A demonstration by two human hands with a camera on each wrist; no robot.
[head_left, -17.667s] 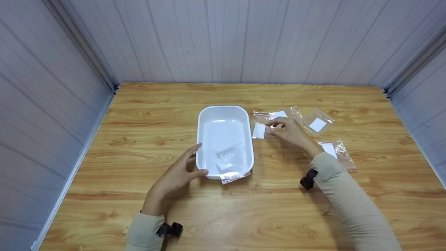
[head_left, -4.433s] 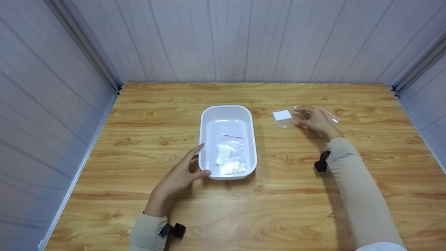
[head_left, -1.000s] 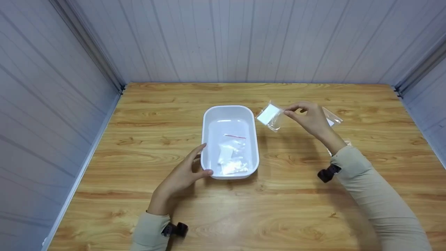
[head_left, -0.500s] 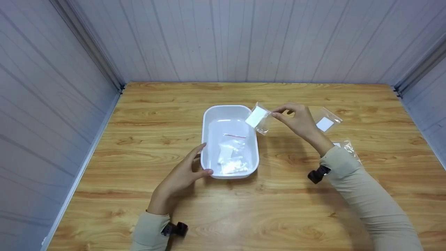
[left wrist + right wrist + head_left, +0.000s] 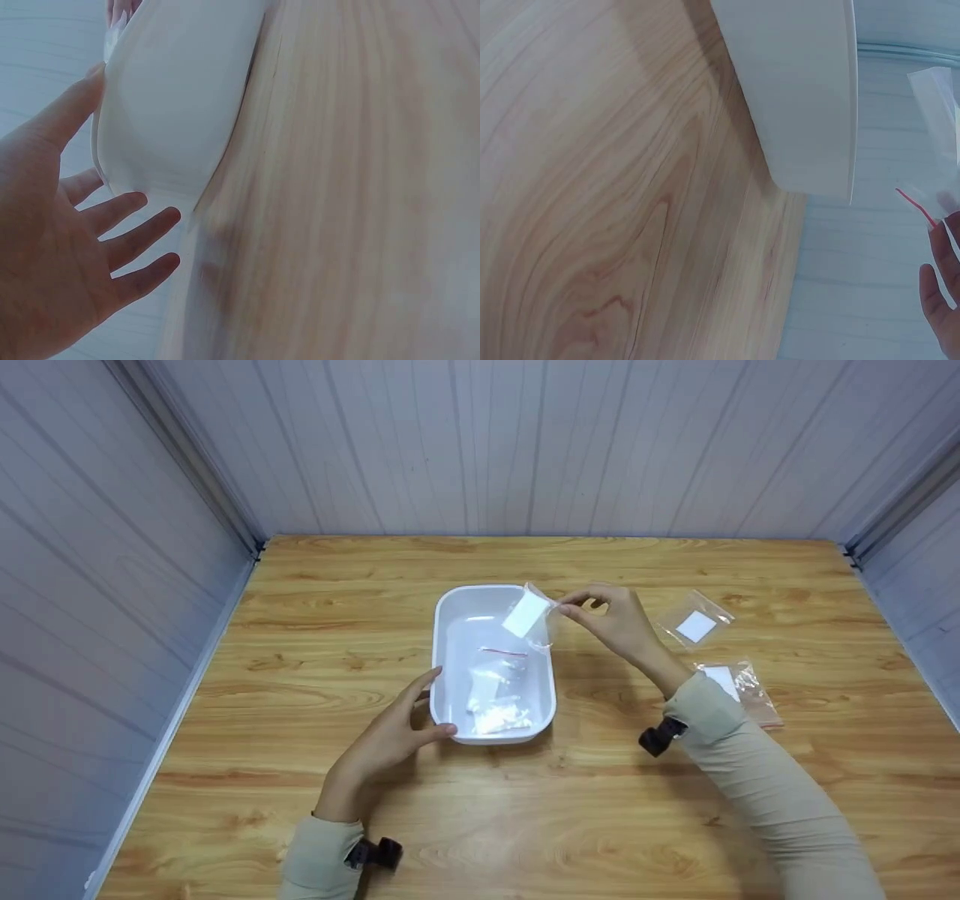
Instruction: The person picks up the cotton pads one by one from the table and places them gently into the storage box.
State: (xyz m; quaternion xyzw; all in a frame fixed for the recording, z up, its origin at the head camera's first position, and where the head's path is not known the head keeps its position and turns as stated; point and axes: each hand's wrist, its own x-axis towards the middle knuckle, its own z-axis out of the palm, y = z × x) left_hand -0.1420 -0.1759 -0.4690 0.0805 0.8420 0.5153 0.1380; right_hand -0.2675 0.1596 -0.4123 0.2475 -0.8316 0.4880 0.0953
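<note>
Plastic bag (image 5: pixel 529 617), perhaps white-labelled, in right fingers (image 5: pixel 580 596) above tray (image 5: pixel 461 634)

Right hand (image 5: pixel 619 622) pinches — left hand (image 5: pixel 384 741) (the nearer one) lies spread.

My sleeves (image 5: pixel 321 855) are beige, tub (image 5: pixel 459 622) plain white, bags (image 5: pixel 541 636) clear with white inserts (image 5: pixel 526 615), red seal lines (image 5: pixel 503 652), tabletop (image 5: pixel 487 817) yellow-brown wood grain, walls (image 5: pixel 495 450) grey-blue with darker streaks.
</note>
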